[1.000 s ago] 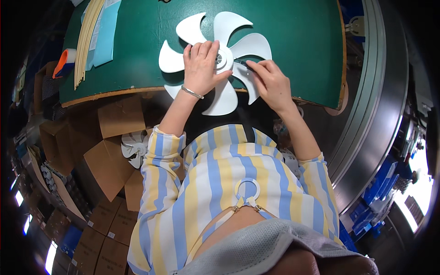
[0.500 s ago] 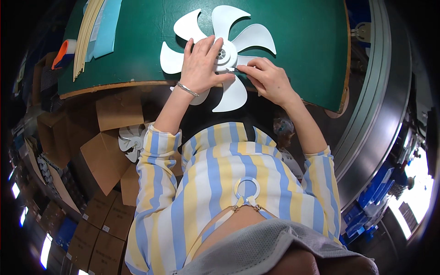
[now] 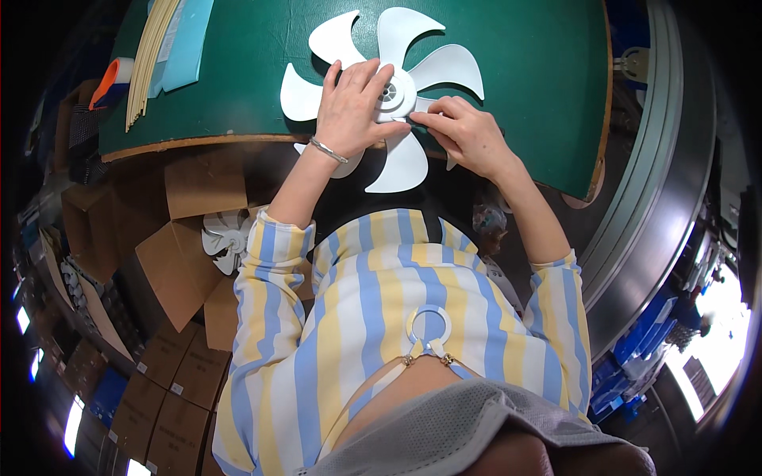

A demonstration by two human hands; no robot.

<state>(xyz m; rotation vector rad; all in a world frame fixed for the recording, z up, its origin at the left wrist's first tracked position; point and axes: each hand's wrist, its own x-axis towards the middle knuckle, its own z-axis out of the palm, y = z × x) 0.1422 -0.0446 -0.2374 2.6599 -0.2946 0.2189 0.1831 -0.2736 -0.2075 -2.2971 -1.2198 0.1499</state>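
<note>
A white fan blade wheel [image 3: 401,163] with several curved blades lies face down or up, I cannot tell which, on the green tabletop, its nearest blades past the front edge. My left hand [image 3: 349,115] rests over its left side, fingers spread across the blades and hub, thumb along the hub's lower rim, holding it. At the round hub [image 3: 403,94], on its lower right edge, my right hand [image 3: 468,139] presses thumb and forefinger together. Whatever is between those fingertips is too small or hidden to make out.
A green table [image 3: 532,87] has thin pale strips [image 3: 151,59], light blue sheets [image 3: 186,47] and an orange-rimmed roll [image 3: 115,79] at its left. Below stands an open carton [image 3: 182,274] with another white fan wheel [image 3: 226,238]. Metal rails [image 3: 643,174] run along the right.
The fan wheel has shifted slightly right and seems turned a little clockwise. A small light and dark piece at my right fingertips no longer shows; those fingers remain at the hub's edge.
</note>
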